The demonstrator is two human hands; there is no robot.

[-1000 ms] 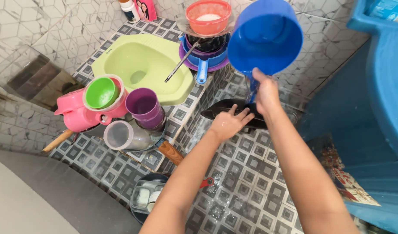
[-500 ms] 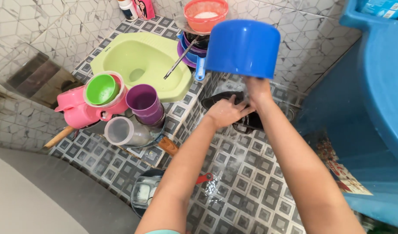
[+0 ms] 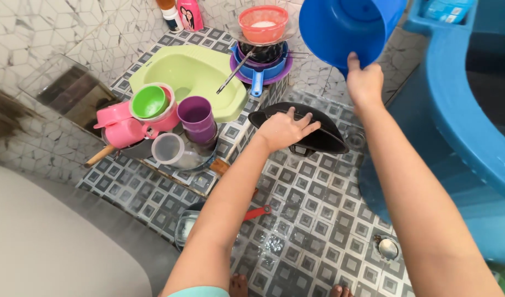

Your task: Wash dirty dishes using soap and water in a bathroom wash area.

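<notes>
Down on the wet patterned tile floor [image 3: 313, 220], the left hand [image 3: 285, 129] was spread flat with its fingers splayed on top of a black pan [image 3: 318, 135] that lay upside down – pressing on it rather than gripping it. The right hand [image 3: 364, 82] was up higher, curled tight around the handle of a big blue plastic dipper [image 3: 346, 25], which was lifted near the top of the view with its mouth tilted toward the camera. Right beside that arm was the rim of a large blue tub [image 3: 461, 110] taking up the whole right side.

Behind the pan there was a raised tiled step with a pale green squat toilet [image 3: 186, 74] set in it. Dishes were piled all around it – a stack at the back with an orange bowl [image 3: 262, 22] on top of blue and purple pans [image 3: 261, 69], with a metal utensil [image 3: 233, 74] sticking out over the toilet. To the left sat a purple cup [image 3: 196, 118], a pink jug [image 3: 123, 129] with a green bowl [image 3: 149, 100] nested in another bowl on it, and a clear plastic cup [image 3: 169, 149] lying on its side. A wooden handle [image 3: 98, 155] poked out under the jug.

Nearer the person, partly hidden by the left forearm, was a dark pan holding a glass container [image 3: 187, 226], plus something with a red handle [image 3: 258, 212]. A round floor drain [image 3: 387, 248] sat at the lower right.
</notes>
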